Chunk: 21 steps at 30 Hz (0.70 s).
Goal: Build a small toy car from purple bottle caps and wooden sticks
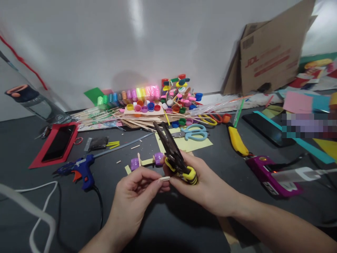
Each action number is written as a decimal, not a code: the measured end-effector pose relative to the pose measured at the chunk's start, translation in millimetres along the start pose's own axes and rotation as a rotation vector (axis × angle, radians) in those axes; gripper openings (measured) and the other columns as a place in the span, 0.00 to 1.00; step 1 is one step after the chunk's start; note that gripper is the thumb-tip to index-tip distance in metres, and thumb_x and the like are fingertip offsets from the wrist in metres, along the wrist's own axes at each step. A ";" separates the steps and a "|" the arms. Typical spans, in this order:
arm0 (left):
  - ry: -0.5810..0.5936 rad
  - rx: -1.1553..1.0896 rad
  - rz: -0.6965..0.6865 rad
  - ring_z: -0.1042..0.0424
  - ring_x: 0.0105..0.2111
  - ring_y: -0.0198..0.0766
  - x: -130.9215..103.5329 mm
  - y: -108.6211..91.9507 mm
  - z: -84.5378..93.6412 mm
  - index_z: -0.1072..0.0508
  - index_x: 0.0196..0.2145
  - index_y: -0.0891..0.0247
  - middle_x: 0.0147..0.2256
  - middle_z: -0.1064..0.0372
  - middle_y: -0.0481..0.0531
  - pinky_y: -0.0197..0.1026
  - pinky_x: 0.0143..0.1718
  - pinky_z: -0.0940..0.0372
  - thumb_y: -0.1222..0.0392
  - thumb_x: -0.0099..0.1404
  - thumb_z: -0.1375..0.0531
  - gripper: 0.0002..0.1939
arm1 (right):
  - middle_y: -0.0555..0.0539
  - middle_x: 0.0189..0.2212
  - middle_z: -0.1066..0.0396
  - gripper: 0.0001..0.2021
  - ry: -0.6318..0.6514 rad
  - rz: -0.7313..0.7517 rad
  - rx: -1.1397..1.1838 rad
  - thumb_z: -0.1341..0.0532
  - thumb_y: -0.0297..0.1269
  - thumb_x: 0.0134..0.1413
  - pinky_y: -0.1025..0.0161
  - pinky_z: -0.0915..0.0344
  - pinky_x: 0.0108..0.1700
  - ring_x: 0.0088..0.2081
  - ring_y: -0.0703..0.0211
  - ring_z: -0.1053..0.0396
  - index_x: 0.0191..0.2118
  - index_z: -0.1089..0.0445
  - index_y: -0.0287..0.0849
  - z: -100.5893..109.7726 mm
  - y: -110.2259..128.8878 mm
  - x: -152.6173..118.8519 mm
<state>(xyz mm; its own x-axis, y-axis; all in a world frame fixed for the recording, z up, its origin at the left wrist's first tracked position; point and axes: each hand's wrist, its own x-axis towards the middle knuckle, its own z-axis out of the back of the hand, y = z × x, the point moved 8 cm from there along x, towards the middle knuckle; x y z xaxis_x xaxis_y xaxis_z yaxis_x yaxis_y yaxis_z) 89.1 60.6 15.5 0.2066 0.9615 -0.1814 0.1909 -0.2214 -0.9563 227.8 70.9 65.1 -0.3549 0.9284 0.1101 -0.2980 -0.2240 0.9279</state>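
My left hand (137, 195) is closed, pinching a short pale wooden stick (165, 179) between thumb and fingertips. My right hand (202, 186) is wrapped around dark pliers (171, 146) with yellow-and-black handles; the long jaws point up and away from me, slightly apart. The stick's right end meets my right thumb tip, and the two hands almost touch. Just beyond them lie two purple caps, the left cap (136, 163) and the right cap (158, 159), with a pale yellow strip (146, 162) between them. The right cap is partly hidden behind my right hand and the pliers.
Left are a blue glue gun (85, 170), a phone (58, 143) and a bottle (39, 105). Behind lie blue-handled scissors (195, 133), wooden sticks (140, 123) and colourful small pots (144, 107). Right are a yellow cutter (237, 140), a purple device (272, 177) and cardboard (273, 52).
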 end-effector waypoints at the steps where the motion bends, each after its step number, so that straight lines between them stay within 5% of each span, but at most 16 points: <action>1: 0.000 -0.009 0.013 0.18 0.30 0.37 -0.2 0.9 -0.3 0.21 0.30 0.63 0.28 0.18 0.52 0.32 0.36 0.24 0.58 0.59 0.30 0.07 | 0.49 0.36 0.27 0.08 -0.004 0.002 -0.001 0.39 0.27 0.53 0.65 0.33 0.40 0.37 0.60 0.31 0.39 0.33 0.41 0.1 0.0 0.4; 9: -0.010 -0.069 0.110 0.19 0.29 0.37 0.1 8.1 -1.3 0.23 0.28 0.65 0.27 0.19 0.53 0.33 0.33 0.25 0.54 0.55 0.27 0.13 | 0.49 0.35 0.27 0.06 -0.010 0.016 -0.038 0.40 0.28 0.53 0.65 0.33 0.39 0.35 0.60 0.31 0.38 0.33 0.42 -1.5 -0.1 2.5; 21: 0.161 -0.108 0.226 0.18 0.33 0.37 0.1 10.5 -3.9 0.22 0.37 0.63 0.33 0.17 0.53 0.32 0.37 0.26 0.58 0.60 0.30 0.09 | 0.51 0.33 0.31 0.06 -0.008 0.000 -0.028 0.41 0.28 0.54 0.66 0.35 0.37 0.34 0.62 0.34 0.39 0.34 0.42 1.6 -2.9 1.8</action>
<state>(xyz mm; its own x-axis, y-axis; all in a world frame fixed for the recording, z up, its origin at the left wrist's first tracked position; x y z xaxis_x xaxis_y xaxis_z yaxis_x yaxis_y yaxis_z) 94.8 57.7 6.3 0.4032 0.8498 -0.3397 0.2221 -0.4509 -0.8645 229.5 73.7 63.2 -0.3476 0.9308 0.1127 -0.3231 -0.2318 0.9175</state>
